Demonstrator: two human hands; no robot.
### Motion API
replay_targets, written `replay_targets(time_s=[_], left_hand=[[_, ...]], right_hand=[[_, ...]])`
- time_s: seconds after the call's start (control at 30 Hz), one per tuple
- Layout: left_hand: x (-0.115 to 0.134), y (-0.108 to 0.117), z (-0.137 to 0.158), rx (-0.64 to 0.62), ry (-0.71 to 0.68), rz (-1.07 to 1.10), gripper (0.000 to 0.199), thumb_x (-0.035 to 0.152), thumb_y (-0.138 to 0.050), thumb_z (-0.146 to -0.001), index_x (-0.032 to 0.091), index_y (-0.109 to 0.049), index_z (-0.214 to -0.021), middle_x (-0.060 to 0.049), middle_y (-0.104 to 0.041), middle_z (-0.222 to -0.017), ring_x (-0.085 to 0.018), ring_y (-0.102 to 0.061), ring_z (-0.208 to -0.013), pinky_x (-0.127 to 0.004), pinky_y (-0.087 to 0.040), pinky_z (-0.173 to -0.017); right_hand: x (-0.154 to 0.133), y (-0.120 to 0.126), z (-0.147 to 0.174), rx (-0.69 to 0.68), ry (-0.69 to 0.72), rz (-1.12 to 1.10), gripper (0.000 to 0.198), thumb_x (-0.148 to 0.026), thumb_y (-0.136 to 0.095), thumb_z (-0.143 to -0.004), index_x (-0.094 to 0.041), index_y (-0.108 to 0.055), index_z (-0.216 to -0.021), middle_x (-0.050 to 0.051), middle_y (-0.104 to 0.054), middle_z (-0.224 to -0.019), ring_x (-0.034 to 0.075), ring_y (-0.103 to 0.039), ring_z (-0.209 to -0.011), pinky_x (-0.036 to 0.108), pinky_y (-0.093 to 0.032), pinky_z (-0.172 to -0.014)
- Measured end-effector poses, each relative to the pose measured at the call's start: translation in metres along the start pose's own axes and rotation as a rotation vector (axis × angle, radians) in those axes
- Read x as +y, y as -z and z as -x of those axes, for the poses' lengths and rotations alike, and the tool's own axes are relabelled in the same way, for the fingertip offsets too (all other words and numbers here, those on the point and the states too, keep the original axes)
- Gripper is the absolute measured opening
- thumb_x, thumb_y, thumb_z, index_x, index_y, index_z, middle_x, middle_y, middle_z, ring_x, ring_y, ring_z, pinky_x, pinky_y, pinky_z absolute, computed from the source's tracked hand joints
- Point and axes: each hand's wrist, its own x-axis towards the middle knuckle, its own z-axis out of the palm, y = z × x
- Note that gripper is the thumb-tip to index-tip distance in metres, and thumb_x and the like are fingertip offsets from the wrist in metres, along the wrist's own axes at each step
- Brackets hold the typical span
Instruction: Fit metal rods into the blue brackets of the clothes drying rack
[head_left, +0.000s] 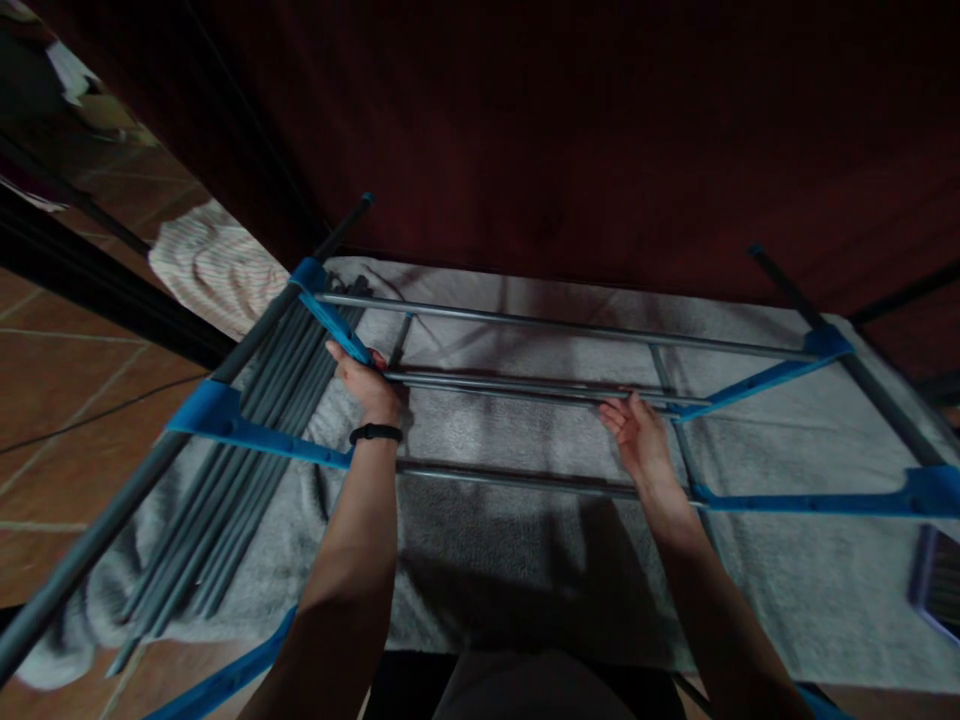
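A frame of grey metal tubes with blue plastic brackets stands in front of me. My left hand [367, 388], a black band on its wrist, grips the inner end of the upper-left blue bracket [330, 322], where thin rods meet it. My right hand [636, 432] is palm up with its fingers curled at the thin metal rods [517, 385] near their right end. Those rods reach the upper-right blue bracket [757, 385]. Another rod [555, 328] crosses above, and a lower rod [517, 482] passes behind my wrists. Some fingertips are hidden.
Several loose grey tubes [247, 450] lie side by side at the left on a grey blanket [510, 570]. A dark red panel [562, 130] rises behind. Thick side tubes [112, 530] flank the frame. A dark device [937, 585] lies at the right edge, and tiled floor [67, 400] shows left.
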Motion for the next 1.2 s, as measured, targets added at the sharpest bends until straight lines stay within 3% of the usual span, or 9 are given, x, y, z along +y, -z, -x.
replay_targets(time_s=[0.13,0.2,0.27,0.37,0.47,0.6,0.83,1.07,1.2], left_hand=[[-0.001,-0.002,0.001,0.031,-0.005,0.025,0.062,0.067,-0.019,-0.107,0.027,-0.041,-0.065,0.002,-0.042,-0.058,-0.015,-0.047,-0.056,-0.032,-0.044,-0.061],[-0.002,-0.001,0.002,0.022,-0.003,0.031,0.063,0.068,-0.019,-0.107,0.027,-0.042,-0.066,0.002,-0.043,-0.058,-0.014,-0.046,-0.056,-0.032,-0.044,-0.062],[-0.003,0.001,0.003,0.000,0.002,0.045,0.064,0.068,-0.017,-0.108,0.026,-0.043,-0.067,0.002,-0.044,-0.058,-0.013,-0.046,-0.056,-0.032,-0.044,-0.062],[-0.003,0.001,0.004,-0.011,-0.001,0.098,0.066,0.075,-0.021,-0.105,0.026,-0.042,-0.066,0.003,-0.044,-0.057,-0.013,-0.044,-0.054,-0.031,-0.041,-0.058],[-0.002,0.001,0.006,-0.012,0.004,0.159,0.069,0.083,-0.030,-0.099,0.025,-0.043,-0.063,0.003,-0.042,-0.054,-0.014,-0.042,-0.052,-0.030,-0.038,-0.054],[-0.002,0.005,0.009,-0.061,0.005,0.247,0.065,0.081,-0.044,-0.095,0.024,-0.045,-0.063,0.004,-0.042,-0.055,-0.012,-0.043,-0.052,-0.027,-0.039,-0.056],[0.004,0.007,0.008,-0.092,0.081,0.380,0.057,0.073,-0.052,-0.095,0.023,-0.044,-0.070,0.006,-0.043,-0.060,-0.010,-0.044,-0.055,-0.025,-0.042,-0.060],[0.013,0.007,0.008,-0.018,0.086,0.327,0.051,0.065,-0.050,-0.100,0.025,-0.037,-0.071,0.006,-0.038,-0.062,-0.010,-0.038,-0.056,-0.025,-0.039,-0.057],[0.016,0.011,0.010,0.015,0.055,0.249,0.050,0.056,-0.050,-0.104,0.024,-0.035,-0.068,0.006,-0.036,-0.062,-0.011,-0.033,-0.056,-0.026,-0.033,-0.055]], right_hand=[[0.015,-0.031,0.026,-0.205,-0.065,0.245,0.042,-0.066,-0.084,-0.082,-0.025,-0.077,-0.092,0.006,-0.081,-0.091,0.020,-0.073,-0.074,0.033,-0.062,-0.069],[0.023,-0.061,0.035,-0.293,0.093,0.403,0.029,-0.058,-0.080,-0.089,-0.029,-0.078,-0.093,0.003,-0.080,-0.091,0.020,-0.072,-0.078,0.033,-0.062,-0.076],[0.030,-0.100,0.038,-0.410,0.329,0.603,0.014,-0.044,-0.071,-0.098,-0.032,-0.078,-0.100,0.002,-0.079,-0.104,0.022,-0.072,-0.101,0.036,-0.058,-0.098],[0.041,-0.163,0.036,-0.705,0.599,1.010,0.026,-0.022,-0.051,-0.105,-0.025,-0.073,-0.120,0.007,-0.073,-0.129,0.024,-0.065,-0.125,0.043,-0.049,-0.116],[0.058,-0.219,0.035,-0.908,0.707,1.424,0.032,-0.015,-0.044,-0.106,-0.018,-0.066,-0.129,0.013,-0.070,-0.133,0.025,-0.065,-0.123,0.043,-0.051,-0.111],[0.080,-0.269,0.039,-1.035,0.751,1.672,0.038,-0.016,-0.035,-0.109,-0.018,-0.061,-0.137,0.014,-0.070,-0.133,0.025,-0.069,-0.115,0.039,-0.057,-0.096],[0.084,-0.294,0.033,-1.178,0.715,1.719,0.046,-0.019,-0.026,-0.111,-0.024,-0.054,-0.147,0.011,-0.071,-0.138,0.024,-0.072,-0.114,0.039,-0.057,-0.097],[0.075,-0.304,0.032,-1.139,0.666,1.715,0.041,-0.040,-0.033,-0.114,-0.025,-0.053,-0.146,0.010,-0.079,-0.122,0.026,-0.075,-0.110,0.038,-0.056,-0.096],[0.072,-0.313,0.040,-1.149,0.720,1.722,0.038,-0.025,-0.029,-0.113,-0.023,-0.059,-0.138,0.009,-0.075,-0.131,0.024,-0.071,-0.119,0.038,-0.055,-0.100]])
